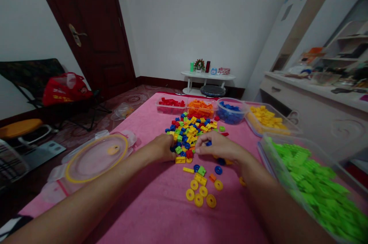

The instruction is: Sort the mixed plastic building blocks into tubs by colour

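A heap of mixed red, blue, yellow, orange and green plastic bricks (191,131) lies in the middle of a pink cloth (161,205). My left hand (161,147) rests at the heap's near left edge, fingers curled into the bricks; what they hold is hidden. My right hand (220,146) lies at the heap's near right edge, fingertips pinched among the bricks by a blue piece. Several yellow wheel-shaped pieces (201,194) lie nearer to me.
Sorted tubs stand beyond and to the right: red bricks (171,103), orange bricks (200,108), a blue bowl (231,110), yellow bricks (267,119), a big green tub (310,177). Clear lids with a yellow rim (96,158) lie at left. A white dresser stands at right.
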A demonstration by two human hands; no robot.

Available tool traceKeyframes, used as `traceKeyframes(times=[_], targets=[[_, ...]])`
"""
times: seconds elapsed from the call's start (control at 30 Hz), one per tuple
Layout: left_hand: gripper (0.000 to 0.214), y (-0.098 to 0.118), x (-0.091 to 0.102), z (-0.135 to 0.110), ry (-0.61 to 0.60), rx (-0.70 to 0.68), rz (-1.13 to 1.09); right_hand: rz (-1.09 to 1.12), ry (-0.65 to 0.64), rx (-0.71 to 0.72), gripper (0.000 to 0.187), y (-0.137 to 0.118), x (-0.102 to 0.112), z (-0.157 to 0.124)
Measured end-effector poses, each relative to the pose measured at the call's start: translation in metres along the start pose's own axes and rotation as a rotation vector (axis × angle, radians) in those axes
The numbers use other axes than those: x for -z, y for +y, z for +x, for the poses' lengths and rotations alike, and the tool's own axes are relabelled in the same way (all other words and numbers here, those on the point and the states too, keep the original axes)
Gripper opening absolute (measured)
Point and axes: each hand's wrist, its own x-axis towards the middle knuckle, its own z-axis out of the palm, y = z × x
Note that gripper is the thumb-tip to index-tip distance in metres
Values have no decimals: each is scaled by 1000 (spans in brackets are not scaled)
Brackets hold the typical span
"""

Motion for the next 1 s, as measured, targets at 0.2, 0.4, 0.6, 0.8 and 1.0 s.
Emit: traceKeyframes(times=[0.2, 0.4, 0.6, 0.8, 1.0], targets=[[33, -1, -4, -12, 54, 76, 14, -789, -60, -240, 16, -34, -26, -7], [30, 4, -6, -21, 68, 87, 79, -846, -138, -198, 8, -37, -32, -10], [23, -1, -12, -19, 62, 82, -106, -291, 241, -116, 9, -7, -13, 7], [29, 0, 30, -9, 15, 130, -528, 833, 329, 65, 18, -11, -9, 9], [36, 49, 75, 23, 302, -160, -673, 1344, 217, -36, 31, -10, -23, 13]])
